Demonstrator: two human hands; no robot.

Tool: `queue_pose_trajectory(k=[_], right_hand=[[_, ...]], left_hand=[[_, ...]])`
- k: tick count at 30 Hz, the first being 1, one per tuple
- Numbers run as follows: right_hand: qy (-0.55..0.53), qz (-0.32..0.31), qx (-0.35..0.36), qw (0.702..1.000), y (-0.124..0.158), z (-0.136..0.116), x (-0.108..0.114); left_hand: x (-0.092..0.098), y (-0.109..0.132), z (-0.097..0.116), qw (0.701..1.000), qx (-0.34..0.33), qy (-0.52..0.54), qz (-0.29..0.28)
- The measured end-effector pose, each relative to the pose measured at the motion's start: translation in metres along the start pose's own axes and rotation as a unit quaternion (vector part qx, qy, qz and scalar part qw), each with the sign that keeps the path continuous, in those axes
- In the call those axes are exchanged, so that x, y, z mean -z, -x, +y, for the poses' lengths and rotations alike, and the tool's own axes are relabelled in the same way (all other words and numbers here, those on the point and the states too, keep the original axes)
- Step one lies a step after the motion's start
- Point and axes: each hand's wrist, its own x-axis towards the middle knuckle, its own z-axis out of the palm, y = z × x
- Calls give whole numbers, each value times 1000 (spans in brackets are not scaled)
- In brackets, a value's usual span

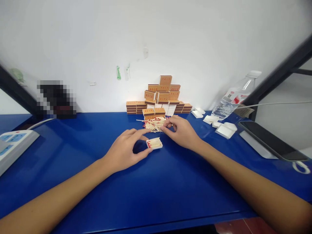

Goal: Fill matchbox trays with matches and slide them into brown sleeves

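Observation:
A small white matchbox tray [154, 148] with red-tipped matches in it lies on the blue table. My left hand [126, 148] holds it at its left end, thumb on the near side and fingers at the far side. Just beyond the tray is a loose pile of matches [154, 124], red and pale ends mixed. At the pile's right edge is my right hand [179, 130], thumb and fingertips drawn together among the matches; whatever lies between them is too small to make out.
Orange-brown matchboxes [165, 80] are stacked against the wall behind the pile. Several white empty trays [226, 130] lie at right, near a leaning water bottle [231, 97] and a propped phone [273, 139]. A power strip [14, 146] sits at far left.

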Motion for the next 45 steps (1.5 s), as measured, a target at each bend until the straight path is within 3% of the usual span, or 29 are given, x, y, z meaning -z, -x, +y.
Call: queue_pose_trajectory(k=[3,10,19,31,38,45], right_hand=[[44,-14,-7,999,0,-3,-8],[123,-17,-5,992,-1,-2,-1],[145,-92,0,985,-8,8,2],[322,-126,79,935,-13,-5,3],[332,-152,55,929,-15,2,22],[289,-117,68,948,-17,28,43]], left_hand=[[-3,0,1,999,-3,-1,-36],[-1,0,0,999,-6,-18,-39],[0,0,1,998,-9,-20,-62],[1,-1,0,998,-17,-24,-60],[1,-1,-2,998,-15,-32,-53],[2,-1,-1,999,-13,-24,-45]])
